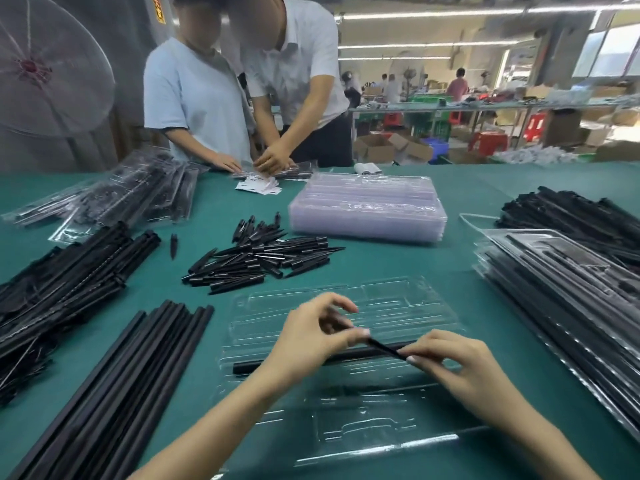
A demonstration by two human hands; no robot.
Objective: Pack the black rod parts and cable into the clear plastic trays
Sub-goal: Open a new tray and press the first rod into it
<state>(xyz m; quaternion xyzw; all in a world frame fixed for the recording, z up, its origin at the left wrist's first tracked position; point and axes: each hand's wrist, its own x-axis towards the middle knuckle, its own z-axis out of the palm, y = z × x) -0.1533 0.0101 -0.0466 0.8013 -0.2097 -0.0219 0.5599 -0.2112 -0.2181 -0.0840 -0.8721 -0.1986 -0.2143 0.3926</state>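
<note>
Both hands (388,344) pinch a thin rod (386,348) over the open tray (398,306), spike pile (263,254) behind.

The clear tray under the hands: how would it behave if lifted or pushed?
The tray looks thin-walled and see-through, so probably light and flexible. Lifted by one edge it would likely sag. Nearly empty, it may slide easily on the table.

Open clear tray (398,306) on green table; one black rod (332,356) lying in slot.
</note>
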